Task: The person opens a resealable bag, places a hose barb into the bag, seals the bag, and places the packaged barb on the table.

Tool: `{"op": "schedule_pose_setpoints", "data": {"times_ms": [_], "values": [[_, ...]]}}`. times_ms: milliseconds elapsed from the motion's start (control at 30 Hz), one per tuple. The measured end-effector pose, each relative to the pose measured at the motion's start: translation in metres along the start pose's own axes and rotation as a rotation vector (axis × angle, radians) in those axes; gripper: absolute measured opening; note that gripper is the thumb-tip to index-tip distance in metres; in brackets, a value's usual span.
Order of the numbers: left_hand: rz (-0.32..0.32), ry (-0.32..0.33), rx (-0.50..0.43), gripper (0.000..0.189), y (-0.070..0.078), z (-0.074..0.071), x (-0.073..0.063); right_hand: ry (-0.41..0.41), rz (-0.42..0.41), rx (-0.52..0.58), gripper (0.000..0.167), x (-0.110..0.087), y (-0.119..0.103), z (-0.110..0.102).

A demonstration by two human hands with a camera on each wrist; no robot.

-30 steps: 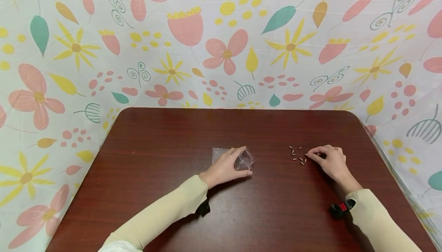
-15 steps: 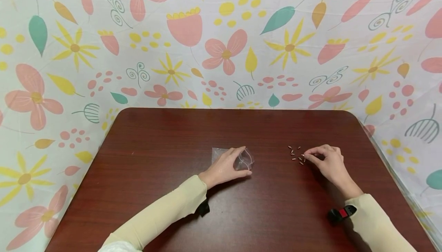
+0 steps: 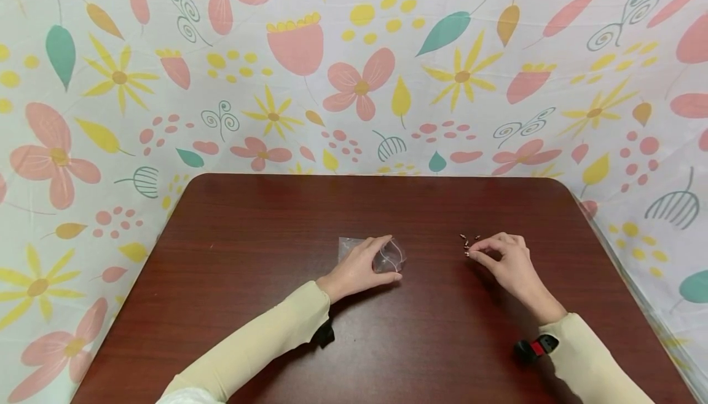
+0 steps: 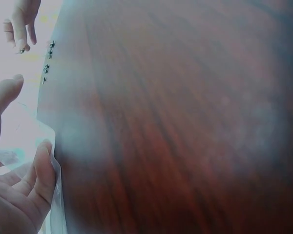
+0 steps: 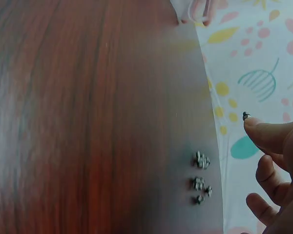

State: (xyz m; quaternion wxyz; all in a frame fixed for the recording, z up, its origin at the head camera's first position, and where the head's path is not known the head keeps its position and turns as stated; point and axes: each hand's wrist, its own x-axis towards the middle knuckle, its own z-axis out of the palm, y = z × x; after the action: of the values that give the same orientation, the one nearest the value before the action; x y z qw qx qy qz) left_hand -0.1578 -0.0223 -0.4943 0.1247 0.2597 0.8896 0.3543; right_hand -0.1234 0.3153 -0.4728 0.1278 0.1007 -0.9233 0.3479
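My left hand [image 3: 356,273] holds a clear plastic zip bag [image 3: 395,257] by its mouth, thumb and index finger spread wide apart. In the left wrist view the bag [image 4: 57,175] runs along the curled fingertips. My right hand [image 3: 510,264] pinches a small shiny metal piece between thumb and index finger. It shows as a dark stub [image 5: 245,116] at the thumb tip in the right wrist view. Several like metal pieces [image 3: 466,243] lie on the table just left of those fingertips. The right wrist view shows these pieces [image 5: 201,160] as short ribbed bits, some bunched together.
The dark red-brown wooden table [image 3: 265,219] has rounded far corners. Behind it and along its sides hangs a white cloth [image 3: 298,96] with printed flowers and leaves. Both forearms wear pale sleeves, and a black wrist device [image 3: 535,348] sits below the right hand.
My right hand has moved left over the metal pieces and now hides some of them, still pinching a piece. The left hand and the bag have stayed in place.
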Motion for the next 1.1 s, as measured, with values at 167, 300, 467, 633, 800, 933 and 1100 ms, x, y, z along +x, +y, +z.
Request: {"op": "schedule_pose_setpoints", "data": {"times_ms": [167, 300, 467, 633, 800, 933, 1100], "values": [[0.002, -0.001, -0.023, 0.09, 0.0, -0.001, -0.001, -0.006, -0.036, -0.001, 0.016, 0.002, -0.01, 0.008], [0.002, 0.0, -0.037, 0.09, 0.0, -0.001, -0.002, -0.018, -0.066, 0.009, 0.018, 0.004, -0.016, 0.015], [0.016, 0.011, -0.031, 0.09, -0.001, -0.001, -0.001, -0.04, -0.085, 0.031, 0.016, 0.007, -0.025, 0.022], [0.025, 0.021, -0.016, 0.09, -0.001, -0.001, -0.001, -0.046, -0.108, 0.049, 0.017, 0.01, -0.034, 0.028], [0.032, 0.035, -0.001, 0.089, -0.001, -0.002, 0.0, -0.058, -0.121, 0.041, 0.016, 0.013, -0.04, 0.036], [0.031, 0.032, -0.002, 0.089, -0.001, -0.002, 0.0, -0.078, -0.11, 0.04, 0.016, 0.016, -0.044, 0.041], [0.028, 0.027, -0.008, 0.088, -0.002, -0.001, 0.001, -0.096, -0.102, 0.038, 0.015, 0.02, -0.049, 0.049]]}}
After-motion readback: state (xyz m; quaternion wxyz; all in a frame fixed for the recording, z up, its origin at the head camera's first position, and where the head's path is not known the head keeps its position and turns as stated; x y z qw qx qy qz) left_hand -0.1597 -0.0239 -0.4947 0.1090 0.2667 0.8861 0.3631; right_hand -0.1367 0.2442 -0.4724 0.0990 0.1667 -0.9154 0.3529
